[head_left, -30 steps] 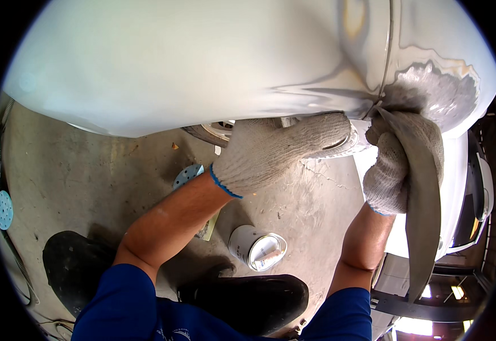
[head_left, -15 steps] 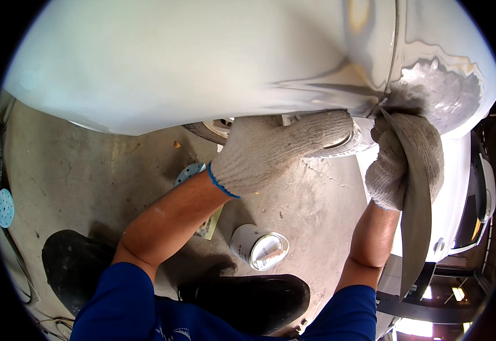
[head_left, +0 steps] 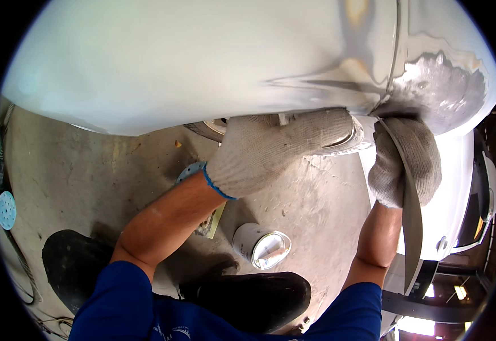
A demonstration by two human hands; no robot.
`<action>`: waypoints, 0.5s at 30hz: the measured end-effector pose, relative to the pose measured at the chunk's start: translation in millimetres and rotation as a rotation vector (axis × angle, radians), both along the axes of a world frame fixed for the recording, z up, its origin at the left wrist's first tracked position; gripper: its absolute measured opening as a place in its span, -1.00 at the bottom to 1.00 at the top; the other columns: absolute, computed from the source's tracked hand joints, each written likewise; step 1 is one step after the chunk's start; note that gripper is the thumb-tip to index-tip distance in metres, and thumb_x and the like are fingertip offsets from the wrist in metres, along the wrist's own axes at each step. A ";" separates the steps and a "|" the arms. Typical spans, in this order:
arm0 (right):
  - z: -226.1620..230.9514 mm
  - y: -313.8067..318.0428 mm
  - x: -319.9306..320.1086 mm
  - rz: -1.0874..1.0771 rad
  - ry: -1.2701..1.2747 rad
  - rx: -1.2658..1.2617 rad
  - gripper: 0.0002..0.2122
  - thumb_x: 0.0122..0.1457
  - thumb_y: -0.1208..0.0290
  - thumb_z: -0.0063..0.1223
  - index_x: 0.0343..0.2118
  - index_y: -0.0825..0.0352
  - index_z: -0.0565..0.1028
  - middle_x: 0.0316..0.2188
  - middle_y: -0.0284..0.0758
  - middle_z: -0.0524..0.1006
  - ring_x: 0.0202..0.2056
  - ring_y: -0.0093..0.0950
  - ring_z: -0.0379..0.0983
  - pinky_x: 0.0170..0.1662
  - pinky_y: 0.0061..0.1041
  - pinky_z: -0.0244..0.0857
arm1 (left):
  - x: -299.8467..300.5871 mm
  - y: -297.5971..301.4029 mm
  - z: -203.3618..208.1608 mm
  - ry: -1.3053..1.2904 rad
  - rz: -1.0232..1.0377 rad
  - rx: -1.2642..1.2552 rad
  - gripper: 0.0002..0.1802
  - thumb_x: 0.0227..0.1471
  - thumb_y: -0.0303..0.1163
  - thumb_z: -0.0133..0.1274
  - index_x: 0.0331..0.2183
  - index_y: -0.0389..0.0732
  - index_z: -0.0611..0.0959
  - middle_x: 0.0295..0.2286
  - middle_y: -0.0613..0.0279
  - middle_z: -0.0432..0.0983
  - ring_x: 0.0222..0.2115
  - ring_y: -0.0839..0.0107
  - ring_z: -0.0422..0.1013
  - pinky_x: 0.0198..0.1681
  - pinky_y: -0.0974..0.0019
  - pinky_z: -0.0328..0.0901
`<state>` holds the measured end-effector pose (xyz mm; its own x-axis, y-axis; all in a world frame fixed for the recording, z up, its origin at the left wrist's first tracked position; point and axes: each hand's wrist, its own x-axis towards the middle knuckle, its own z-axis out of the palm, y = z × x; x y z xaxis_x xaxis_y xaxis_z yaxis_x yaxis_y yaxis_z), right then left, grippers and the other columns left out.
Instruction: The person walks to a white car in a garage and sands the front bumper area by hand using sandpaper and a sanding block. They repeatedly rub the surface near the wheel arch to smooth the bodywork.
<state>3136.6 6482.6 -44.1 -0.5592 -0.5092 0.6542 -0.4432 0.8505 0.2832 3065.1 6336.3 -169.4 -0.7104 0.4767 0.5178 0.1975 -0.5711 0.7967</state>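
grey strip (head_left: 412, 227) | long, curved, hanging | white car panel (head_left: 202, 57) | grey patch (head_left: 449, 85) right

Soft light floods the pale car panel (head_left: 191, 62), blown-out glare (head_left: 417, 325) blazes well below its right end, gentle shadows dapple the floor (head_left: 140, 153) beneath it, and fisheye edges curve into black!

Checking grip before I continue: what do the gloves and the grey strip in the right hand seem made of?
Gloves: matte knitted yarn, perhaps cotton, judging by the ribbed texture. Grey strip: thin, dull, flexible sheet, possibly abrasive paper or cloth; it bends smoothly, but no grit shows.
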 end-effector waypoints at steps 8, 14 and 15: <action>6.4 22.1 10.3 -0.130 -0.044 0.225 -0.87 -0.06 0.51 0.24 -0.47 0.48 0.59 -0.56 -0.15 0.56 -0.48 -0.22 0.54 -0.32 -0.35 0.43 | 3.8 4.7 -1.1 -0.245 -0.094 0.190 -0.61 0.05 -0.47 0.11 -0.06 -0.35 0.51 -0.16 0.04 0.52 -0.19 0.34 0.49 -0.10 0.30 0.44; 1.5 19.1 22.4 -0.226 -0.246 -0.173 -0.72 0.07 0.27 0.17 -0.39 0.47 0.56 -0.51 -0.20 0.54 -0.45 -0.37 0.47 -0.33 -0.43 0.36 | 8.0 8.7 9.7 -0.346 -0.067 0.224 -0.66 0.06 -0.50 0.10 -0.10 -0.40 0.52 -0.21 0.04 0.53 -0.27 0.34 0.52 -0.17 0.32 0.48; -0.8 15.1 27.7 -0.226 -0.284 -0.404 -0.66 0.11 0.19 0.13 -0.38 0.48 0.55 -0.52 -0.23 0.53 -0.45 -0.41 0.45 -0.32 -0.45 0.34 | 7.2 9.4 9.3 -0.376 -0.087 0.234 -0.66 0.06 -0.50 0.10 -0.10 -0.40 0.52 -0.22 0.05 0.53 -0.28 0.35 0.52 -0.19 0.32 0.48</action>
<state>3164.3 6497.8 -44.9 -0.8090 -0.0950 0.5801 -0.2479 0.9499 -0.1902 3072.3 6345.7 -160.2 -0.8323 0.4439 0.3321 -0.1379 -0.7460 0.6515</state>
